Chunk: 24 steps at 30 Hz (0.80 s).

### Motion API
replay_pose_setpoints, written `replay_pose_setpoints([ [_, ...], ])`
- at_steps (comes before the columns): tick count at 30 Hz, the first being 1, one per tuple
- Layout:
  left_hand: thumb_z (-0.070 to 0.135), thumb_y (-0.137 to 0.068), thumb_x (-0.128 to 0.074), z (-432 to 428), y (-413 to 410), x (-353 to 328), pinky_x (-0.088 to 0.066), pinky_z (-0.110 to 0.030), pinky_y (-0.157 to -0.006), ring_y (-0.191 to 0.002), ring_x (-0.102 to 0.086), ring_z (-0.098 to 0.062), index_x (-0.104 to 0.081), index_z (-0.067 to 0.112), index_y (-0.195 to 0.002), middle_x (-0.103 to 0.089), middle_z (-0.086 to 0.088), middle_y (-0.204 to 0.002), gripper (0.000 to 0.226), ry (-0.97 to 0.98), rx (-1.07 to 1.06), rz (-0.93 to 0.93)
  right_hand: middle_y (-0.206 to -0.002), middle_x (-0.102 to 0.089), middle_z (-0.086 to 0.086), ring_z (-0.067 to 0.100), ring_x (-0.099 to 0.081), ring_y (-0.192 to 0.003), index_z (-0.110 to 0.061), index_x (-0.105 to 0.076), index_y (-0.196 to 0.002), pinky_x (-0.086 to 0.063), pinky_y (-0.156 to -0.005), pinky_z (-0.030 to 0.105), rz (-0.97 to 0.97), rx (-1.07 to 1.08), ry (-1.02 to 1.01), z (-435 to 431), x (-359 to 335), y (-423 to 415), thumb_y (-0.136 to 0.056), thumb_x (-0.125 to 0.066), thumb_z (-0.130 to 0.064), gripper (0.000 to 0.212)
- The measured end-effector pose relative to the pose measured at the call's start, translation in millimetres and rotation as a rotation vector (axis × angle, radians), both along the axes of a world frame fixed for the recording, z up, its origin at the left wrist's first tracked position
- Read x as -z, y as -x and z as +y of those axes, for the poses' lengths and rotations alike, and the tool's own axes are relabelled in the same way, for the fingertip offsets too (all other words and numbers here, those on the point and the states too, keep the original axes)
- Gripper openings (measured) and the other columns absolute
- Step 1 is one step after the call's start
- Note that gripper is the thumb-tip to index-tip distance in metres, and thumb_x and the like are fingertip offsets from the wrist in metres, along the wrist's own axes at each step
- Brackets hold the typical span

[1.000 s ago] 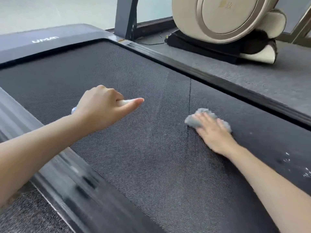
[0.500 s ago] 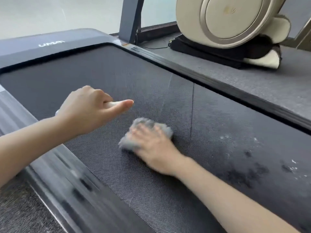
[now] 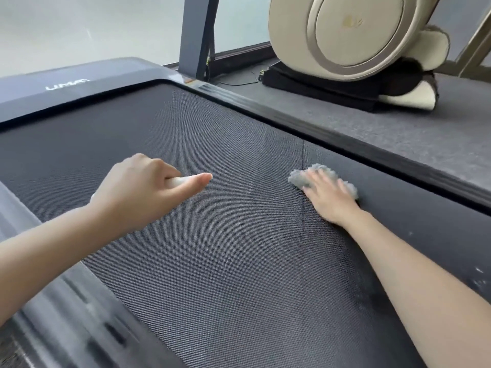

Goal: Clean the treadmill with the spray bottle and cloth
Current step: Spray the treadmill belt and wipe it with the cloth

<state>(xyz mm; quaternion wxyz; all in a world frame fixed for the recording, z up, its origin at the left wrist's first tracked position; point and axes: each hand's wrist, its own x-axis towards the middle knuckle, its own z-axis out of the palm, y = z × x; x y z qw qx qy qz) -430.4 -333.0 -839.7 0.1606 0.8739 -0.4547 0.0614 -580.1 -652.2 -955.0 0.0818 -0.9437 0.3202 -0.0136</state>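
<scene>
The treadmill's dark woven belt [image 3: 225,261] fills the view. My right hand [image 3: 329,195] lies flat on a fluffy grey cloth [image 3: 299,177], pressing it onto the belt close to the right side rail. Over the belt's left half, my left hand [image 3: 140,192] is shut on the white spray bottle [image 3: 175,181], with the forefinger stretched out along its top. Most of the bottle is hidden inside the fist. A few white specks [image 3: 478,277] dot the belt at the far right.
Grey side rails run along both sides of the belt, the left one [image 3: 69,314] and the right one [image 3: 345,134]. The front cover [image 3: 66,87] bears a logo. A treadmill upright [image 3: 196,35] rises behind it. A beige massage chair [image 3: 345,35] stands on grey carpet at the right.
My right hand has swept the cloth from the belt's middle to the right, up against the side rail. My left hand has kept its hold on the bottle, nearly in place.
</scene>
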Motion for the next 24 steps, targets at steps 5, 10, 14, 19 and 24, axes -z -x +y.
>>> replay_pose_setpoints([
  [5, 0.086, -0.071, -0.023, 6.6, -6.1, -3.2, -0.022, -0.026, -0.042, -0.035, -0.024, -0.014, -0.021, 0.015, -0.046, -0.022, 0.004, -0.035, 0.075, 0.008, 0.022, -0.019, -0.16, -0.002, -0.01, 0.012, 0.003, -0.146, -0.029, -0.01, -0.152, 0.001, -0.117, 0.05, 0.015, 0.109, -0.036, -0.2, -1.5, -22.7, -0.102, -0.018, -0.044, 0.053],
  [10, 0.085, -0.073, -0.023, 6.3, -2.9, -8.2, -0.023, -0.027, -0.042, -0.035, -0.024, -0.015, -0.023, 0.015, -0.044, -0.023, 0.005, -0.036, 0.076, 0.012, 0.042, -0.033, -0.134, -0.052, 0.002, 0.026, -0.041, -0.128, -0.03, -0.053, -0.123, -0.03, -0.102, 0.061, -0.23, -0.513, 0.038, 136.8, -27.3, 1.7, -0.099, -0.028, -0.036, 0.035],
  [14, 0.084, -0.073, -0.023, -1.6, 3.3, -6.7, -0.025, -0.028, -0.041, -0.034, -0.025, -0.016, -0.021, 0.016, -0.044, -0.022, 0.004, -0.034, 0.074, 0.003, 0.035, -0.04, -0.158, -0.013, -0.014, 0.008, 0.002, -0.146, -0.032, -0.018, -0.15, 0.01, -0.117, 0.039, -0.089, -0.725, -0.039, 190.2, -4.6, 32.0, -0.095, -0.005, -0.051, 0.059],
  [19, 0.086, -0.069, -0.021, -14.2, 5.2, 5.4, -0.034, -0.031, -0.045, -0.037, -0.032, -0.019, -0.026, 0.013, -0.044, -0.03, 0.002, -0.036, 0.078, -0.025, 0.027, -0.01, -0.156, -0.021, -0.009, 0.012, -0.009, -0.145, -0.031, -0.029, -0.146, -0.001, -0.117, 0.042, -0.162, -0.505, -0.041, 114.1, -13.8, 6.8, -0.099, -0.019, -0.047, 0.051],
  [24, 0.089, -0.068, -0.021, -19.5, 3.7, 9.3, -0.034, -0.03, -0.044, -0.038, -0.036, -0.018, -0.029, 0.012, -0.045, -0.032, 0.003, -0.038, 0.08, -0.037, 0.036, -0.003, -0.16, -0.002, -0.006, 0.014, 0.003, -0.146, -0.03, -0.009, -0.151, 0.001, -0.118, 0.051, 0.011, 0.006, -0.024, -8.8, 0.3, 2.2, -0.101, -0.018, -0.046, 0.054],
])
